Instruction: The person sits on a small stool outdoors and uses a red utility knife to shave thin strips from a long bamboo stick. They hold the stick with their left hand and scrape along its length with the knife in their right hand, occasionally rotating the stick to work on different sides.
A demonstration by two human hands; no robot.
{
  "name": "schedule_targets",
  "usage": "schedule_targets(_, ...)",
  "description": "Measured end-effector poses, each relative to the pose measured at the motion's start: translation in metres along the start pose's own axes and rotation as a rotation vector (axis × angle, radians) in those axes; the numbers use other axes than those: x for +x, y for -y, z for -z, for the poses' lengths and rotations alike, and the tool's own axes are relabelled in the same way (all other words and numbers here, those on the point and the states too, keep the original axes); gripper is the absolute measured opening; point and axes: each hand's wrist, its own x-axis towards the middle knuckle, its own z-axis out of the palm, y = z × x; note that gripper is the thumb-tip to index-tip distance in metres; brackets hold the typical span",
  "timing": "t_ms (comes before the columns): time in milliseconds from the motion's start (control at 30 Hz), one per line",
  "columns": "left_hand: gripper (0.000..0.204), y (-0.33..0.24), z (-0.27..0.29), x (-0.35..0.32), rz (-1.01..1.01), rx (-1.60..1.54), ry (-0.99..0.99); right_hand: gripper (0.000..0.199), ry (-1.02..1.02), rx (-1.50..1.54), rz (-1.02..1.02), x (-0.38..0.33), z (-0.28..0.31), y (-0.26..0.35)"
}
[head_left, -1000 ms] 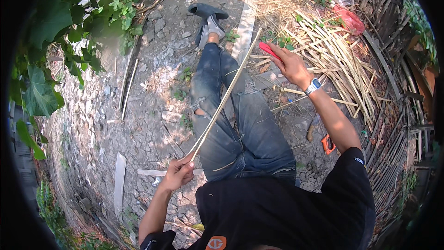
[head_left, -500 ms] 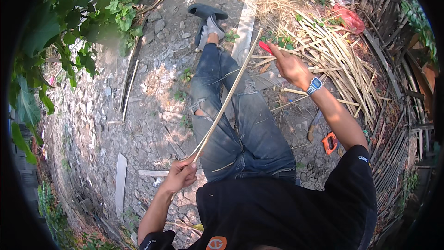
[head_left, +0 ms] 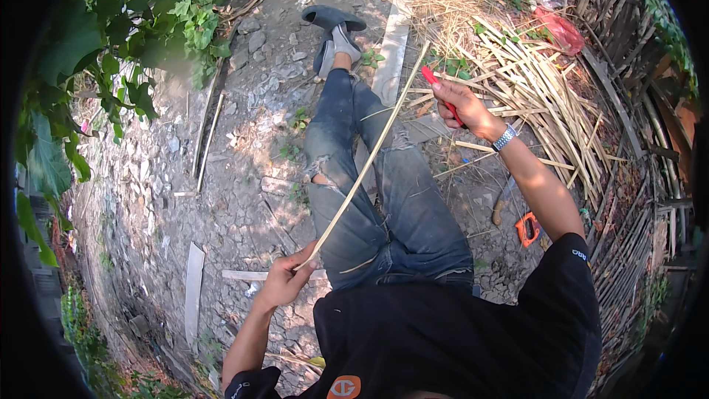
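A long pale bamboo strip (head_left: 369,161) slants up and to the right across my legs. My left hand (head_left: 284,281) is closed on its lower end, thumb and fingers pinching it. Its upper end is free, just left of my right hand (head_left: 465,107). That hand is wrapped around a slim red tool (head_left: 430,75), whose front sticks out toward the strip without touching it. The grip covers the tool's middle, and I cannot make out a blade.
A heap of pale strips (head_left: 550,96) lies at the right, with a red plastic bag (head_left: 559,32) beyond it. An orange-handled saw (head_left: 527,229) and a wooden-handled blade (head_left: 498,211) rest by my right arm. Leafy vines (head_left: 111,37) hang at the left. A plank (head_left: 395,41) lies ahead.
My right hand has turned, showing more of the red tool, which has drawn away from the strip. The strip's tip has shifted slightly right. Its lower part, earlier seen as two strands, now looks single.
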Motion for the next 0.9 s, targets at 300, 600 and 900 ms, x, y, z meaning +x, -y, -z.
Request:
schedule_targets(300,0.042,-0.009,0.017,-0.014,0.024,0.148,0.020,0.040,-0.040,-0.538,0.063,-0.003,-0.003,0.013)
schedule_targets(600,0.043,0.034,0.034,-0.021,0.091,0.161,0.044,0.035,-0.095,-1.246,0.476,-0.011,-0.020,-0.011)
schedule_targets(900,0.044,0.112,0.042,-0.028,0.266,0.211,0.146,0.046,0.043,-0.850,-0.103,-0.021,-0.092,-0.097)
